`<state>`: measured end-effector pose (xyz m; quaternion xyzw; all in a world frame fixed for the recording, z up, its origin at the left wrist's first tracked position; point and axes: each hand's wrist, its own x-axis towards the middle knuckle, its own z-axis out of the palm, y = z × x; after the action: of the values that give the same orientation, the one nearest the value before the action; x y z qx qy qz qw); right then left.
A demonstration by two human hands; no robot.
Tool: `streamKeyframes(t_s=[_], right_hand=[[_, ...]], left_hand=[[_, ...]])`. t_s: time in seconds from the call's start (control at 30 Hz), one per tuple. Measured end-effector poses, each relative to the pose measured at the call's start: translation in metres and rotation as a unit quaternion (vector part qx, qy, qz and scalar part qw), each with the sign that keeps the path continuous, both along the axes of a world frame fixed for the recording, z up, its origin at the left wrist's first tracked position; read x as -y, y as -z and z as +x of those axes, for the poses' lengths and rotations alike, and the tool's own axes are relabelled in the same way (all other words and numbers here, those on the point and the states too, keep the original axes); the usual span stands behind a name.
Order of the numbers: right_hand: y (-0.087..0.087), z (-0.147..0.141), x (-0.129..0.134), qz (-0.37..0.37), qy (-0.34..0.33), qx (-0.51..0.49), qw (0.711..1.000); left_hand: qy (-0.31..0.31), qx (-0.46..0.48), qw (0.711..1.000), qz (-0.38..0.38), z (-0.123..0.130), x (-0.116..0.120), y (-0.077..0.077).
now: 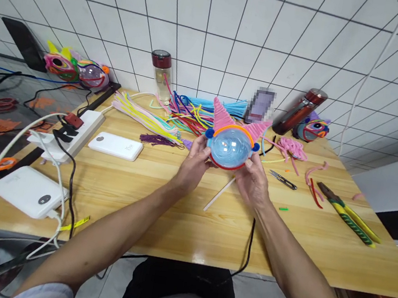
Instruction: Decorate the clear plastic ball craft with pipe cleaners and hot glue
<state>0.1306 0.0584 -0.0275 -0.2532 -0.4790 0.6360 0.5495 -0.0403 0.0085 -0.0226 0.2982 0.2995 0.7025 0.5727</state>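
Between both hands I hold a clear round ball craft (231,147) above the wooden table. It has two pink pipe-cleaner ears (222,116), an orange band over the top, a red band below and a dark blue pompom at each side. My left hand (195,161) grips its left side, thumb at the front. My right hand (253,179) grips the right side the same way; the other fingers are partly hidden behind it. A pale thin strip (219,193) lies just below, near my right hand.
Bundled pipe cleaners (147,115) lie behind the left hand. Pliers (350,216) and thread snips (283,179) are on the right. White power banks (115,146) and a power strip (82,138) with cables sit left. A glass bottle (162,75) and red flask (300,112) stand by the tiled wall.
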Motion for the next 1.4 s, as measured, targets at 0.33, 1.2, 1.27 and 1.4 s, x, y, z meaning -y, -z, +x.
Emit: streamKeyframes(t_s=[0.33,1.2,1.27,1.4], right_hand=[[0.0024,-0.0026,0.0028,0.002,0.009,0.001,1.0],[-0.0045,-0.002,0.0038,0.007,0.035,0.034,0.999],[-0.0042,-0.002,0.0037,0.008,0.034,0.027,0.999],[-0.0037,-0.0024,0.0044,0.005,0.032,0.03,0.999]], left_hand=[[0.008,-0.019,1.0,0.005,-0.0022,-0.0013,0.001],[0.03,0.011,0.999,-0.023,-0.0031,0.0015,-0.0072],[0.036,0.018,0.999,-0.021,-0.0032,0.0018,-0.0077],[0.037,0.023,0.999,-0.024,-0.0029,0.0022,-0.0085]])
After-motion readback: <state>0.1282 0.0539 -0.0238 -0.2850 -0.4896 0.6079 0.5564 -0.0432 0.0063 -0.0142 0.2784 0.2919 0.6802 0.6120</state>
